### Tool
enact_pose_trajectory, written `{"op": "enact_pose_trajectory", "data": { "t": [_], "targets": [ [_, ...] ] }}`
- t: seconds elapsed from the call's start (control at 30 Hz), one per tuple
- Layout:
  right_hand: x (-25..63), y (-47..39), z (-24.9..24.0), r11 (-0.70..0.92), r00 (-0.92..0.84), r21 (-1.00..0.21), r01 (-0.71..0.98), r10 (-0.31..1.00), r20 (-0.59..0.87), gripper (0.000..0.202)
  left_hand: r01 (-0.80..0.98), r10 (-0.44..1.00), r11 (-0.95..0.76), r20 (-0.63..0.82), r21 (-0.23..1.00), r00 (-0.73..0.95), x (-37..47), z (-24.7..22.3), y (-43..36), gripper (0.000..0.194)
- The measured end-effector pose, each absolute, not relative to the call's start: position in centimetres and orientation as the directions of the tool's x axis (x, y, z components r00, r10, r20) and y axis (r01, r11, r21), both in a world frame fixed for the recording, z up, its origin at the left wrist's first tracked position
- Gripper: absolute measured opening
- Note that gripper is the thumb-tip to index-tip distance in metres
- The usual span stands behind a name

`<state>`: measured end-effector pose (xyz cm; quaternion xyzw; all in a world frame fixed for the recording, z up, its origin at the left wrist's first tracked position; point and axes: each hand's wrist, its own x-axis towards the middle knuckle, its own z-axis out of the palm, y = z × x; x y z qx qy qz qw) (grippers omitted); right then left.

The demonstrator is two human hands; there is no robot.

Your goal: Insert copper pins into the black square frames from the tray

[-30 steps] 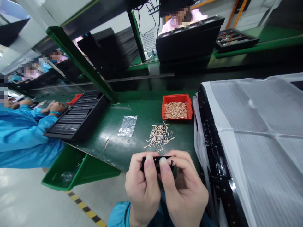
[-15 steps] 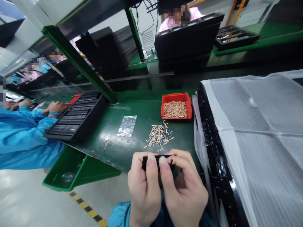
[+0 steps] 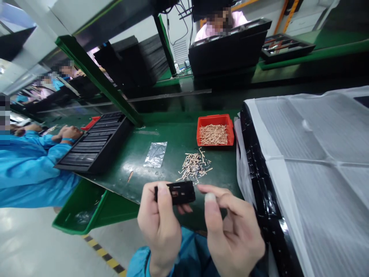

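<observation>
A small black rectangular part is pinched at its left end by my left hand, the thumb on top. My right hand is just right of the part, apart from it, with the fingers curled and thumb raised near the index finger; nothing shows between them. Beyond my hands lies a loose pile of small beige strips on the green table. Behind the pile stands a red bin filled with similar beige strips.
A clear plastic bag lies left of the pile. Further left are a black tray, a green bin below the table, and a person in blue. White sheeting covers black trays on the right.
My right hand has let go of the black part and moved right. My left hand has moved left with the part, which now shows its face.
</observation>
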<state>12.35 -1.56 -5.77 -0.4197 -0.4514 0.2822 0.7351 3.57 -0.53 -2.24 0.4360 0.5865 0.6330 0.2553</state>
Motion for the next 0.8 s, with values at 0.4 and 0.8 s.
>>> {"op": "enact_pose_trajectory", "data": {
  "t": [0.4, 0.8],
  "targets": [
    [14.4, -1.3, -3.9, 0.32, 0.222, -0.948, -0.003, 0.924, 0.311, 0.018, -0.021, 0.957, -0.029, 0.022, 0.999, -0.291, 3.5, -0.2, -2.0, 0.034],
    [14.5, -1.7, -4.4, 0.32, 0.018, -0.947, -0.013, 0.947, 0.32, 0.021, -0.018, 0.934, -0.045, 0.035, 0.999, -0.356, 3.0, 0.1, -2.2, 0.033]
  ]
}}
